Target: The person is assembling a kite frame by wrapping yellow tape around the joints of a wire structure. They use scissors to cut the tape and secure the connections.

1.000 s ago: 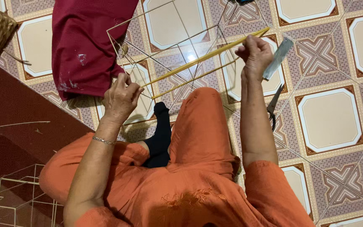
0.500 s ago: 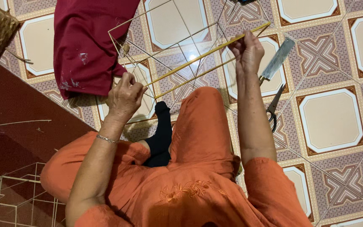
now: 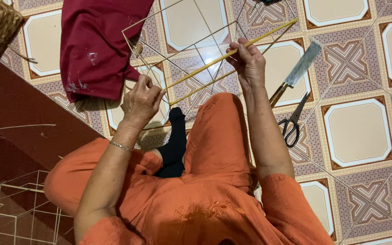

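Landmark: raised orange knee (image 3: 218, 136).

Bamboo frame (image 3: 182, 50) stands just beyond knee, on tiled floor (image 3: 359, 131). Two yellow sticks (image 3: 232, 52) run slantwise across frame, long axis from low end near left hand (image 3: 140, 100) up to high end past right hand (image 3: 248, 61).

Right hand: closed, pinching upper stick above knee. Left hand: fingers pinched shut on thin frame corner, left of knee, touching low stick ends. Left hand nearer to low ends, right hand nearer to far tips.

Cleaver (image 3: 298, 70) and scissors (image 3: 292, 122) right of knee, apart from both hands.
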